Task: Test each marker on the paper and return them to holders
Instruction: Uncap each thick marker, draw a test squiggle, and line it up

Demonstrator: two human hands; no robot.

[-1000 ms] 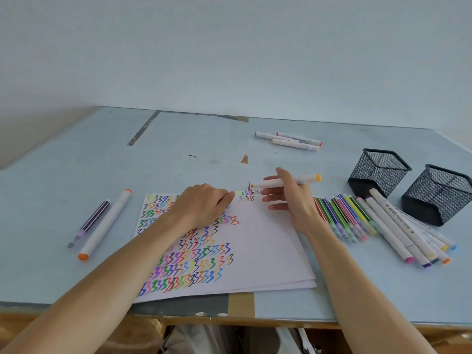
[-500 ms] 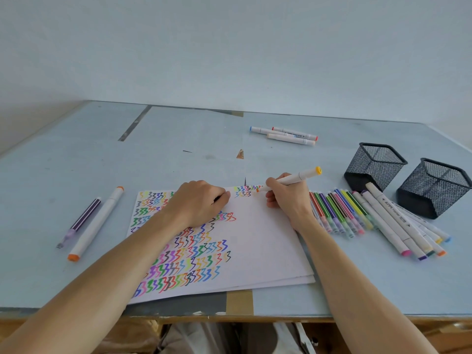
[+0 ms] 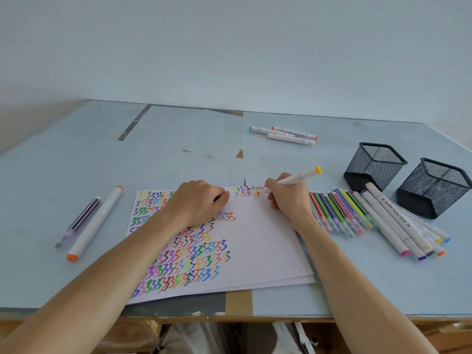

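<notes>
my left hand (image 3: pixel 198 204) covers part of the squiggle rows on the paper (image 3: pixel 265 241), and something dark sits in its curled fingers, too hidden to name. my right hand (image 3: pixel 290 200) hides the near ends of the thin markers (image 3: pixel 337 213). the print on the fat markers (image 3: pixel 393 221) is too small to read.

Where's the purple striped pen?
In the head view, the purple striped pen lies on the table's left side, left of the paper and right beside a white marker with orange ends.
</notes>
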